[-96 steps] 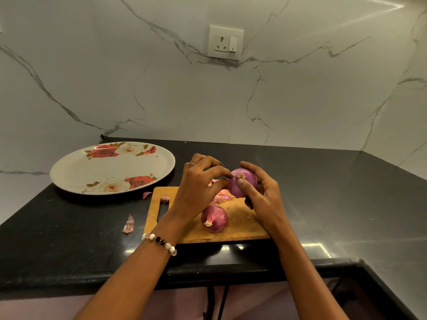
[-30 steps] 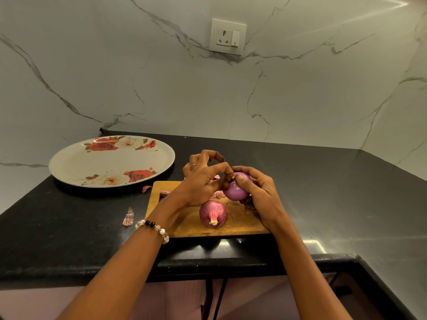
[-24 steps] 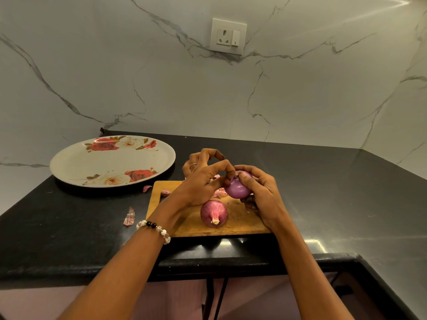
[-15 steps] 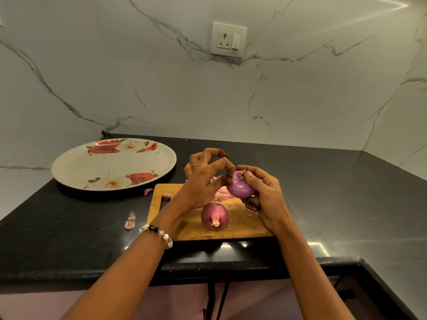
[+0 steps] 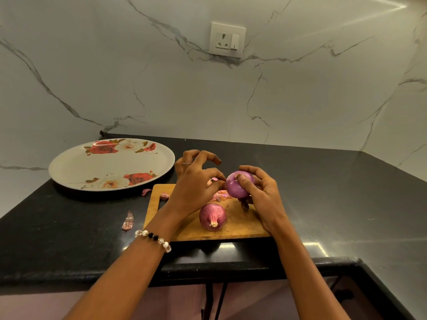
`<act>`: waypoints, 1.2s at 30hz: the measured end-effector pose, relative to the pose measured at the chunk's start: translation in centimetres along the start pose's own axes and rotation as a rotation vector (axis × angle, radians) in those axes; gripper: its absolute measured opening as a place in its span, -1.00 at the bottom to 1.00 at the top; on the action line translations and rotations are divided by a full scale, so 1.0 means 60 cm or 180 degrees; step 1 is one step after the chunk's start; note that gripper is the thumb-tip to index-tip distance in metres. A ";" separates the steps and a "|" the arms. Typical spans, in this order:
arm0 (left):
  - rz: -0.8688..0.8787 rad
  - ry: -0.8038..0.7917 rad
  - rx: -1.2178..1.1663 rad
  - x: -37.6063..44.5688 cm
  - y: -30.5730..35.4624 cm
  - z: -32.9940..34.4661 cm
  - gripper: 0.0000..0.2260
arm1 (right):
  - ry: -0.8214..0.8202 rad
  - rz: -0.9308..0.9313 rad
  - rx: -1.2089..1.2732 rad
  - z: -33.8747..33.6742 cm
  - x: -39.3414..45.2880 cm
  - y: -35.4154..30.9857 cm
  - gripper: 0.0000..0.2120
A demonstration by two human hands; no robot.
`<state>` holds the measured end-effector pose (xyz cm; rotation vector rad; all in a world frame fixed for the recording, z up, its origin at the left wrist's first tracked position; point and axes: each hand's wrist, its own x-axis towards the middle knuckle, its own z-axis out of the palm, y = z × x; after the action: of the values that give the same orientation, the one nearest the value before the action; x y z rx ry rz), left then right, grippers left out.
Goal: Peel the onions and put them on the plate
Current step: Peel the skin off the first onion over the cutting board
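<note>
Held above wooden cutting board (image 5: 233, 224): glossy purple onion (image 5: 238, 187), nearly peeled, gripped by right hand (image 5: 261, 195); left hand (image 5: 195, 188) pinching at its skin. On board: unpeeled red onion (image 5: 212, 217). Left of board: floral oval plate (image 5: 69, 168), no onions yet.

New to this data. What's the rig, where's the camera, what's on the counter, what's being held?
No machine here: a person works with bare hands, filmed by one wide-angle camera on their head, looking forward and down. On the black stone counter sits a large oval white plate with red roses, holding nothing, and a wooden cutting board. An unpeeled red onion lies on the board, with peel scraps around. The right hand grips a smooth purple onion above the board. The left hand, with a beaded bracelet at the wrist, pinches at its side, apparently pulling skin.
</note>
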<state>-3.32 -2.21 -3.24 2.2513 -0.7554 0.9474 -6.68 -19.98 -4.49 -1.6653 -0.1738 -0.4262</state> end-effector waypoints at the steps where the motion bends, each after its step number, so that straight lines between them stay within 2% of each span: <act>1: -0.0077 -0.0008 -0.0006 0.000 0.001 0.000 -0.94 | -0.0040 -0.0028 0.0001 0.000 -0.001 -0.001 -0.72; 7: -0.0518 -0.0002 0.0039 0.003 0.002 -0.003 -0.83 | -0.0406 -0.0406 -0.0247 0.003 -0.006 -0.005 -0.57; 10: -0.0610 -0.0034 -0.0109 0.004 -0.001 -0.005 -0.82 | -0.0414 -0.0486 -0.0239 0.003 -0.006 -0.005 -0.55; 15: -0.0454 -0.0050 -0.0189 0.000 0.008 -0.008 -0.81 | -0.0391 -0.0531 -0.0248 0.001 -0.005 0.000 -0.56; 21: -0.0369 -0.0212 0.0057 -0.004 0.008 -0.007 -0.82 | -0.0443 -0.0632 -0.0412 0.002 -0.004 0.003 -0.53; 30: -0.0178 -0.0074 0.0209 -0.004 0.001 -0.003 -0.92 | -0.0505 -0.0615 -0.0441 0.003 -0.003 0.003 -0.58; 36: -0.0168 0.0025 0.0280 -0.004 0.005 -0.005 -0.88 | -0.0542 -0.0626 -0.0412 0.003 -0.001 0.006 -0.62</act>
<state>-3.78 -2.12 -3.15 2.3300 -0.6594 0.9812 -6.59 -19.83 -4.86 -1.8197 -0.4469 -0.4507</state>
